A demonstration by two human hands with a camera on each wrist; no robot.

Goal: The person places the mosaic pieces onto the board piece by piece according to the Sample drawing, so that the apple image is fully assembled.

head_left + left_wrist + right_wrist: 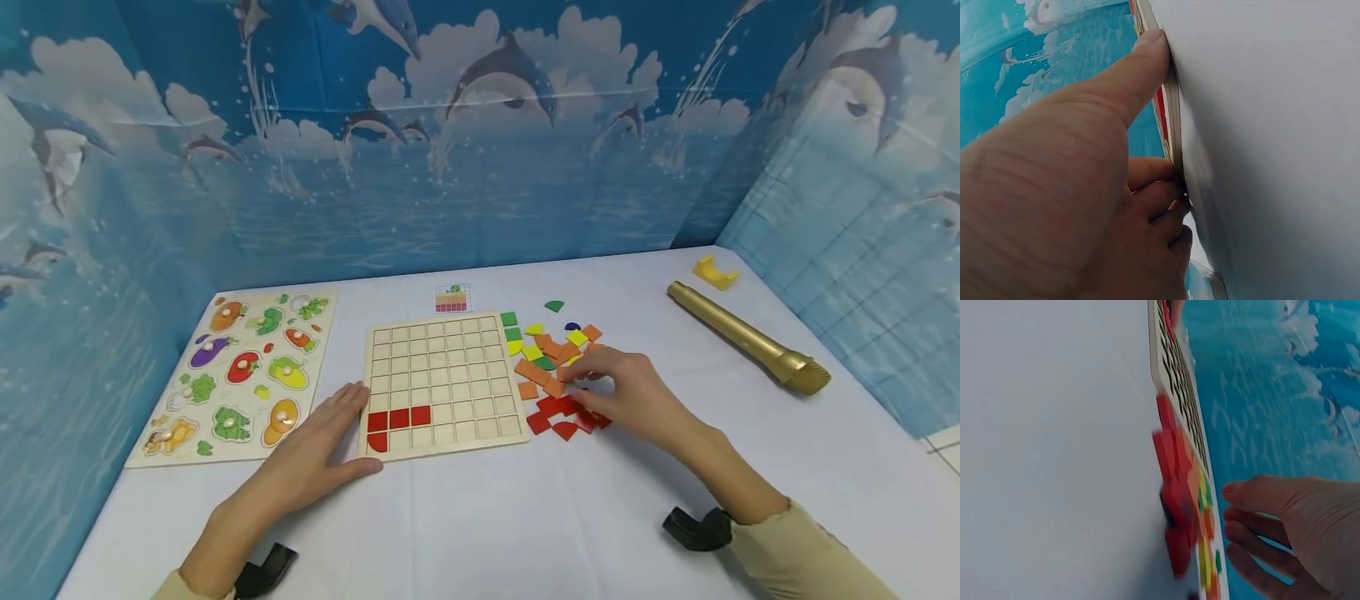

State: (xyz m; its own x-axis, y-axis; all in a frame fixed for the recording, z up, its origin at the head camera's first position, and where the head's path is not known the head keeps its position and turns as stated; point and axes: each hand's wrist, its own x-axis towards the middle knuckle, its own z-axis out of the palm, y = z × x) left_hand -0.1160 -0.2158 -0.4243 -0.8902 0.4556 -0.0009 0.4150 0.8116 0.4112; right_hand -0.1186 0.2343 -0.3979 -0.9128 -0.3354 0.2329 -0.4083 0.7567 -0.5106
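Note:
My left hand [318, 450] lies at the near left corner of a wooden grid board [457, 367]. Its straight fingers touch the left edge, while the thumb [1147, 56] presses along the front edge. Red tiles [399, 417] fill several cells at the board's lower left, and a rounded red piece [377, 442] sits in the corner cell. Over the pile right of the board hovers my right hand [630, 396], thumb and fingers apart, with no piece showing between them. Loose red pieces [551, 407] and orange pieces [532, 372] lie beneath its fingertips.
Left of the board lies a vegetable puzzle board [251, 450]. A small pattern card [453, 298] rests behind the grid. Farther right are a gold microphone [750, 337] and a yellow bracket-shaped piece [716, 272]. A printed dolphin curtain [480, 192] surrounds the white-covered table [480, 533].

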